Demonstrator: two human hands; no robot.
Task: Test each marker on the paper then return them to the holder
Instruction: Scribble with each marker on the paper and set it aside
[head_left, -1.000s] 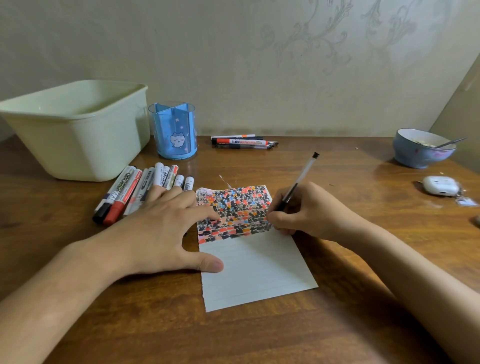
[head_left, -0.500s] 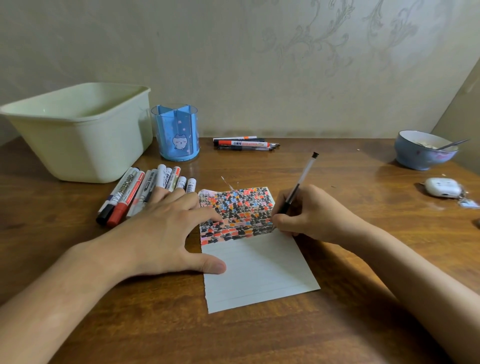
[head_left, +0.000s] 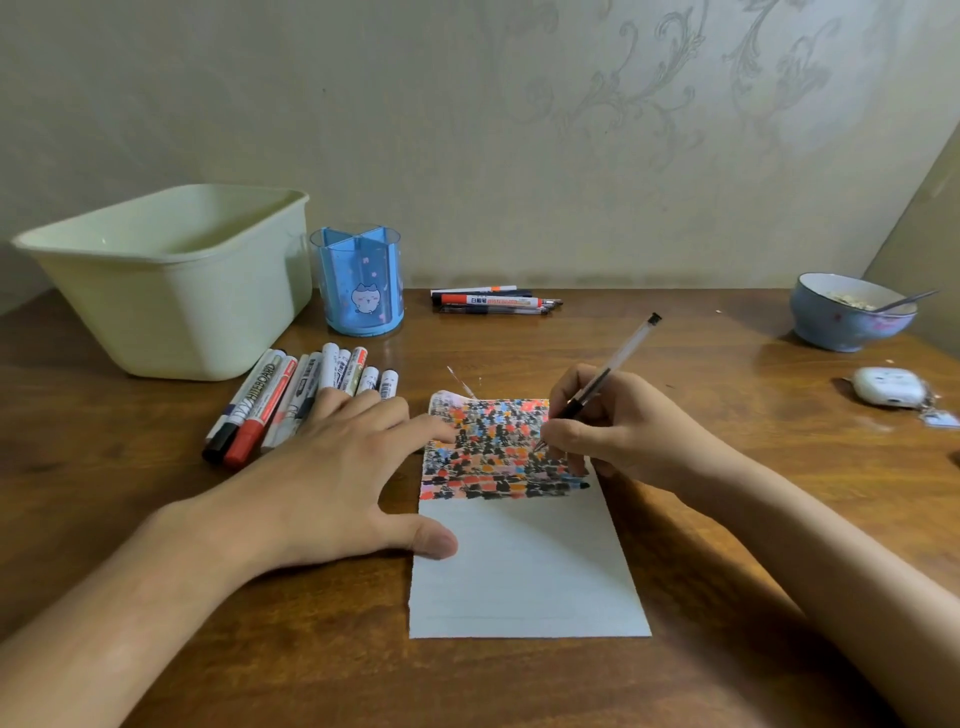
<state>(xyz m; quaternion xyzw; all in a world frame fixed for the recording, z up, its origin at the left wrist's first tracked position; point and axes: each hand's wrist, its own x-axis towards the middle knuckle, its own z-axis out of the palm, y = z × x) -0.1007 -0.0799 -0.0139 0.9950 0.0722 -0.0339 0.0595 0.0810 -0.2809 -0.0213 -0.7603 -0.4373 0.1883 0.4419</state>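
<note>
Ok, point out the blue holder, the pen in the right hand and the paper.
blue holder (head_left: 358, 291): head view, front wall above the cat picture.
pen (head_left: 618, 353): head view, clear barrel above the fingers.
paper (head_left: 524, 571): head view, bare lower half.

A marker (head_left: 258, 402) in the row by the left hand reads "WHITEBOARD" along its barrel. Print on the other markers is too small to read.

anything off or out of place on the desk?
Holder stands empty; markers lie in a loose row beside the left hand, more pens by the wall. Paper's top-left corner curls up. Nothing spilled.
</note>
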